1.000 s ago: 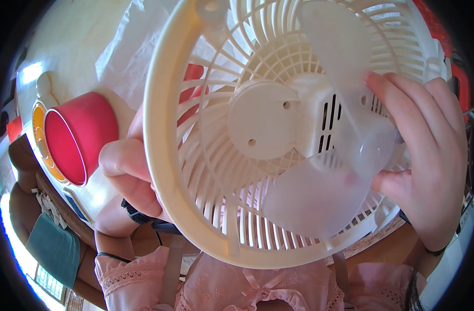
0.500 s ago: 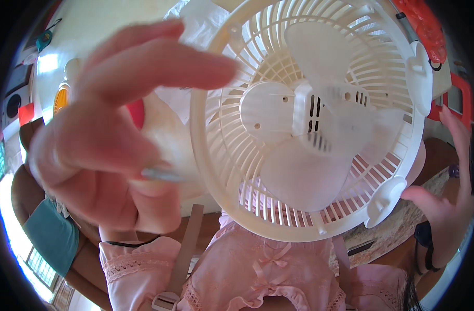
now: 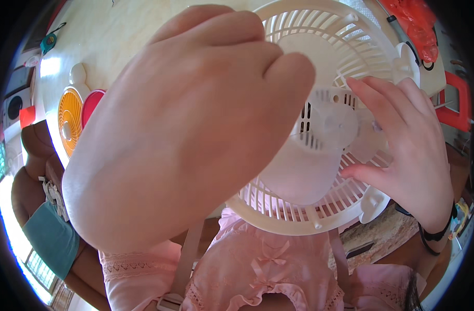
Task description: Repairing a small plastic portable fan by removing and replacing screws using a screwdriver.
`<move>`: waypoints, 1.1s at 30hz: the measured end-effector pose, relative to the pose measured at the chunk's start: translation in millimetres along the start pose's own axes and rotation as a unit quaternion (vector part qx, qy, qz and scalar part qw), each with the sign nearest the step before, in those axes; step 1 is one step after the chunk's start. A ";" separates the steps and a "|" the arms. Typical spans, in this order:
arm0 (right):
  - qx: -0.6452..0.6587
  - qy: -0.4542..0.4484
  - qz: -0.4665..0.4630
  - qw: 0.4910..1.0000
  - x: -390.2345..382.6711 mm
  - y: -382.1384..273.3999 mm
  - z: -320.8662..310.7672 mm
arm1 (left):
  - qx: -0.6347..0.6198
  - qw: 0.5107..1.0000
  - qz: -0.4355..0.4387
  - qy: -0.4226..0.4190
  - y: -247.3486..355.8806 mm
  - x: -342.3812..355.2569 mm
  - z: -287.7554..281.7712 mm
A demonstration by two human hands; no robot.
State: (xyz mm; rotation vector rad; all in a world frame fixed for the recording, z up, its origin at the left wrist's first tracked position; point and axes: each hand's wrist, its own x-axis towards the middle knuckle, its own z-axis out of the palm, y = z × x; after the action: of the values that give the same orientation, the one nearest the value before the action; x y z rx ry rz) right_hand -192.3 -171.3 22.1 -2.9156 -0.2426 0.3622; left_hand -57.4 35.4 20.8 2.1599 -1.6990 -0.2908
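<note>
Facing a round white fan cage (image 3: 294, 228), a person in pink lace-trimmed clothing (image 3: 268, 259) has both hands before it. The cage is tilted in front of the chest, hollow side toward the face, near the cream counter (image 3: 112, 36); from where I stand, what bears its weight is hidden. Inside it sit frosted blades (image 3: 302, 179) around a pale hub (image 3: 340, 125), with a slotted housing (image 3: 324, 97) behind. The left hand (image 3: 185, 124) looms large, back outward, covering the cage's left part; its fingers curl away, so I cannot tell whether they grasp anything. The right hand (image 3: 410, 135) has fingers and thumb parted around the hub, gripping nothing that I can see. To handle this well, I judge, one palm ought to brace the rim while the other works lightly near the hub, since thin blades could flex, and the left hand should leave the view clear.
</note>
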 end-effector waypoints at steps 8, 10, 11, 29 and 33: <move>-0.010 0.015 -0.028 0.999 6.6 -2.0 0.2 | 0.220 0.974 0.030 -0.035 2.7 15.4 0.7; -0.004 0.015 -0.012 1.000 7.9 6.9 4.2 | 0.211 0.976 0.043 -0.041 -5.0 25.2 12.6; -0.005 0.013 0.007 1.000 6.3 15.4 7.7 | 0.195 0.978 0.058 -0.042 -12.5 37.3 23.5; 0.020 0.042 0.011 0.999 16.7 15.7 -4.5 | 0.222 0.969 0.064 -0.083 -9.5 53.8 17.1; 0.016 0.047 0.007 0.999 19.1 17.6 -0.4 | 0.211 0.971 0.060 -0.095 -12.6 53.1 19.1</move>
State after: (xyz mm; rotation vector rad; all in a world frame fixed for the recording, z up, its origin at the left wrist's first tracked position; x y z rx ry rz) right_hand -171.5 -184.8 14.5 -2.8948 -0.2019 0.2283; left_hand -40.4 -16.5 1.9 2.3682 -2.1551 -0.1112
